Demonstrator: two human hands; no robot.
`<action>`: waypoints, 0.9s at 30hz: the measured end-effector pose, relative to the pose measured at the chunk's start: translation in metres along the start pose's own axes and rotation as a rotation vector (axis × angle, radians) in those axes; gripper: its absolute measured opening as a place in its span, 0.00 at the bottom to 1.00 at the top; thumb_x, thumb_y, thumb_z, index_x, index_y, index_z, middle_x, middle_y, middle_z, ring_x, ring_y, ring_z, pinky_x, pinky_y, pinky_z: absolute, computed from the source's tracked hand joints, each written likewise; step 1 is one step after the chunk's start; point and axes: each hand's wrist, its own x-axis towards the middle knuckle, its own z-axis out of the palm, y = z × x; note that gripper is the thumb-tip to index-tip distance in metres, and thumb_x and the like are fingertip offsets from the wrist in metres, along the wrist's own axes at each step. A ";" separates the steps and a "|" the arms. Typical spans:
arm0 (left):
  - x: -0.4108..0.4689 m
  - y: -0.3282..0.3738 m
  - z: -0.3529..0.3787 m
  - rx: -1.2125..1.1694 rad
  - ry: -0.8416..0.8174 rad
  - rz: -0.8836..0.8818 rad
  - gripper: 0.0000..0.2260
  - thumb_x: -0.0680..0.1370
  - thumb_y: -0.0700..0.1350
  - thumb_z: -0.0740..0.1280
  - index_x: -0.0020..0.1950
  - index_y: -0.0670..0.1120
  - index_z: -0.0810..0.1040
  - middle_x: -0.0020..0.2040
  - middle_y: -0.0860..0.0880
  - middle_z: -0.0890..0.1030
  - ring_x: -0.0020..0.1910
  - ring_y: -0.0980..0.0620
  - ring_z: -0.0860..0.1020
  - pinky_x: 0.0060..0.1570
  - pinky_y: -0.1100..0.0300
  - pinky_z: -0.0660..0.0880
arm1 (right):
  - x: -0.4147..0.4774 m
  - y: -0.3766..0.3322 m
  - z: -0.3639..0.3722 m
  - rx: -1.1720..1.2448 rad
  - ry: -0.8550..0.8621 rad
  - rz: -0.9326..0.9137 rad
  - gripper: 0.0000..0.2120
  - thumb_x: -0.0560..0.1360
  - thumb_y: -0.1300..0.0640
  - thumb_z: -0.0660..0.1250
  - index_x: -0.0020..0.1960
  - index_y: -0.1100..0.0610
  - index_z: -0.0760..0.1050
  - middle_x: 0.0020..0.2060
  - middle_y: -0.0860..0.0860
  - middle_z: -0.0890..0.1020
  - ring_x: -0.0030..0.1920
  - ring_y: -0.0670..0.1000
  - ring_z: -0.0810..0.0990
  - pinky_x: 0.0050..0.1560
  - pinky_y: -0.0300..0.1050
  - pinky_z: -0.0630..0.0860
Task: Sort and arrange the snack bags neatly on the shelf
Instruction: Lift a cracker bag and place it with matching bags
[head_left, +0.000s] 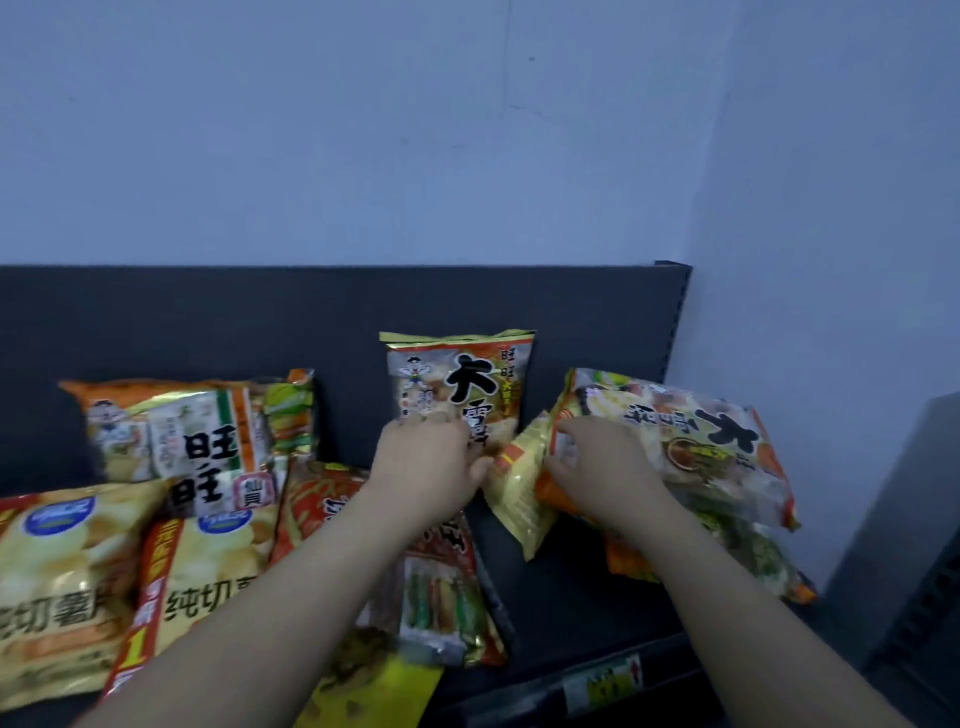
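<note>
Closest to me lies one yellow bag, just beside my left arm. Two chip bags lie flat on the left, the outer chip bag and the inner chip bag, touching. Behind them is one white and green bag. One red bag lies in the middle. My left hand reaches forward, fingers curled on the bottom of one standing bag, which leans on the dark back panel. My right hand grips the edge of one big tilted bag on the right. One small yellow pack sits between my hands. All rest on a dark shelf by a pale blue wall.
</note>
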 end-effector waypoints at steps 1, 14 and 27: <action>-0.009 -0.013 -0.001 0.016 0.001 -0.027 0.20 0.78 0.62 0.58 0.61 0.49 0.75 0.57 0.47 0.79 0.57 0.44 0.76 0.53 0.52 0.71 | 0.001 -0.013 0.006 -0.006 -0.014 -0.035 0.17 0.78 0.46 0.61 0.63 0.53 0.74 0.58 0.51 0.79 0.62 0.55 0.74 0.65 0.52 0.68; -0.138 -0.174 -0.021 0.076 -0.095 -0.449 0.21 0.79 0.63 0.58 0.61 0.49 0.75 0.57 0.49 0.78 0.56 0.48 0.76 0.48 0.54 0.74 | 0.000 -0.188 0.053 0.090 -0.166 -0.368 0.25 0.79 0.44 0.60 0.73 0.52 0.67 0.70 0.49 0.72 0.71 0.52 0.67 0.74 0.53 0.59; -0.225 -0.275 -0.008 -0.048 -0.191 -0.581 0.27 0.76 0.63 0.64 0.68 0.47 0.68 0.62 0.47 0.75 0.62 0.45 0.72 0.57 0.53 0.72 | -0.049 -0.301 0.101 -0.017 -0.236 -0.351 0.27 0.77 0.41 0.61 0.70 0.54 0.69 0.67 0.54 0.73 0.71 0.56 0.67 0.74 0.55 0.59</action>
